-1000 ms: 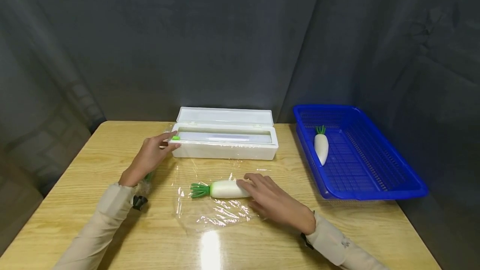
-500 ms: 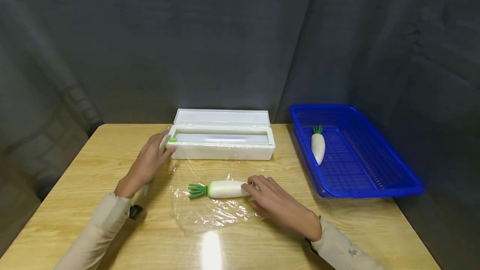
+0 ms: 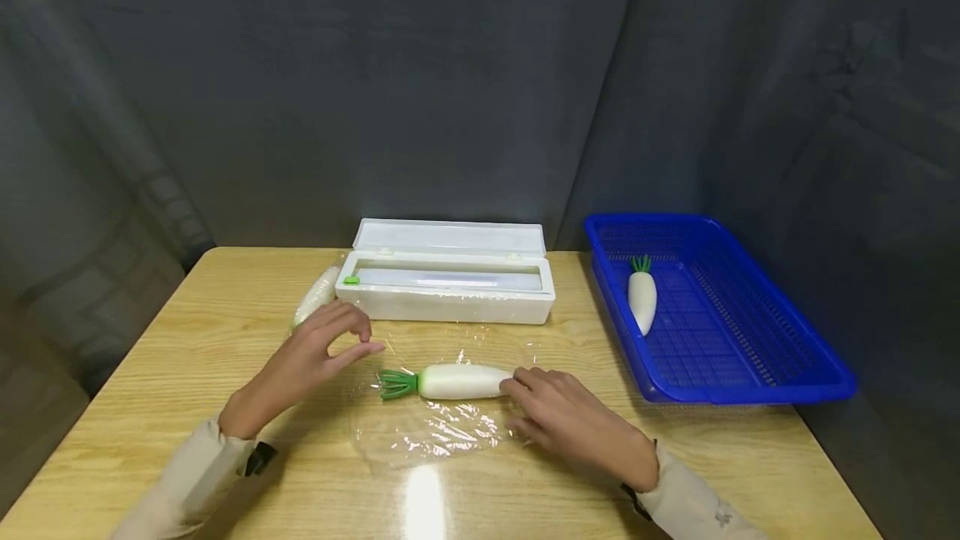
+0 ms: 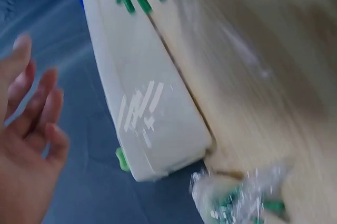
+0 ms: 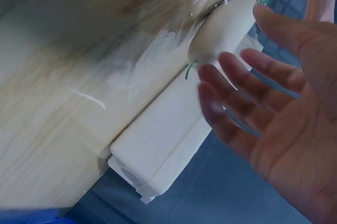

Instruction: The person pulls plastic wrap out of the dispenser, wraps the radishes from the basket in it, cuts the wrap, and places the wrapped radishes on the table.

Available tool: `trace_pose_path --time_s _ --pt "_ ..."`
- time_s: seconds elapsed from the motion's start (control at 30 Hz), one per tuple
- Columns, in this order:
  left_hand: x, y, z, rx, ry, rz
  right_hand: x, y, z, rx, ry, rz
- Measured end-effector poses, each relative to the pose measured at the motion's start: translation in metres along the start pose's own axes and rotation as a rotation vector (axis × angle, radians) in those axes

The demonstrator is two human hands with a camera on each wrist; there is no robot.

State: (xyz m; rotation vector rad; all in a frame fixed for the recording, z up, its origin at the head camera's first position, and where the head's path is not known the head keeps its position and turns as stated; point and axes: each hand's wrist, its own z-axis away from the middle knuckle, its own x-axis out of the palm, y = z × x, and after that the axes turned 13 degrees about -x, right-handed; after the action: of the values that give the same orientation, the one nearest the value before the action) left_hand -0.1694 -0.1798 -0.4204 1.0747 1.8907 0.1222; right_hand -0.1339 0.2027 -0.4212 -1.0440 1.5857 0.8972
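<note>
A white radish [image 3: 463, 382] with green leaves lies on a sheet of clear cling film [image 3: 442, 432], its leaves to the left. My right hand [image 3: 573, 419] is at its tip, fingers loosely bent; the right wrist view shows the radish close to the fingertips and not gripped, though contact is unclear. My left hand [image 3: 311, 357] hovers left of the leaves, thumb and fingers apart with nothing between them. Behind the radish stands a white cling film box [image 3: 450, 307], lid up, with film running over its front edge. A film-wrapped radish [image 3: 318, 294] rests beside the box's left end.
On the right sits a blue plastic basket [image 3: 750, 394] with another white radish [image 3: 642, 303] inside, along its left wall. A green slider [image 3: 352, 280] is at the left end of the box. Dark curtains [image 3: 450, 90] hang behind the wooden table [image 3: 172, 357].
My left hand has come away from the box's left end, towards me and right, uncovering the wrapped radish. The right hand has shifted slightly right along the radish to its tip.
</note>
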Motion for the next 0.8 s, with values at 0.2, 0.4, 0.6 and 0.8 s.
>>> trace_pose_path --time_s 0.2,0.4,0.6,0.8 --pt "0.003 0.019 0.013 -0.051 -0.284 0.145 -0.006 -0.002 0.007 0.028 -0.078 -0.116" --pt "0.006 0.026 0.019 -0.202 -0.595 0.251 -0.01 0.0 0.011 0.082 -0.172 -0.213" --pt "0.01 0.026 0.025 -0.256 -0.698 0.232 -0.01 0.001 0.012 0.07 -0.2 -0.248" --pt "0.012 0.031 0.033 -0.286 -0.771 0.236 -0.011 0.0 0.011 0.053 -0.232 -0.213"
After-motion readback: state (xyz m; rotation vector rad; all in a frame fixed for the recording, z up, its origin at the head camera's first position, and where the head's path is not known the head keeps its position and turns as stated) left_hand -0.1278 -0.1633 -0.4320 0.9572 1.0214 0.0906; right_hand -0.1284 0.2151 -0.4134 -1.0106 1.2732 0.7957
